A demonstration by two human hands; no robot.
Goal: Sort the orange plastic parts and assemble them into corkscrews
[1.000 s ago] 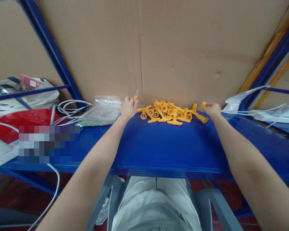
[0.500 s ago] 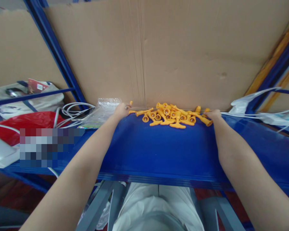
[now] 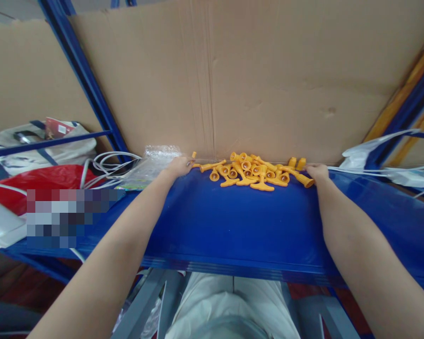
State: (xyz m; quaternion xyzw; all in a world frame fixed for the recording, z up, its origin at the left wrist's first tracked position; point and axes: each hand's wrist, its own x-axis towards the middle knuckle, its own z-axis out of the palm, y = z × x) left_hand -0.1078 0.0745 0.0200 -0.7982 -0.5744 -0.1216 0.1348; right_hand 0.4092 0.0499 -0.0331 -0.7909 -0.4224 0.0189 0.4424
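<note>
Cannot tell grip of left hand [image 3: 181, 166] or right hand [image 3: 318, 171] | flanking yellow handles [image 3: 256, 170] at far edge | see open room toward near edge of bench [image 3: 229, 230]

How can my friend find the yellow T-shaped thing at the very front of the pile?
Start at the tall brown cardboard, then look along the back of the blue tabletop below it. A pile of yellow pieces lies there. The T-shaped piece's crossbar lies nearer the tabletop's front edge than any other crossbar.
</note>
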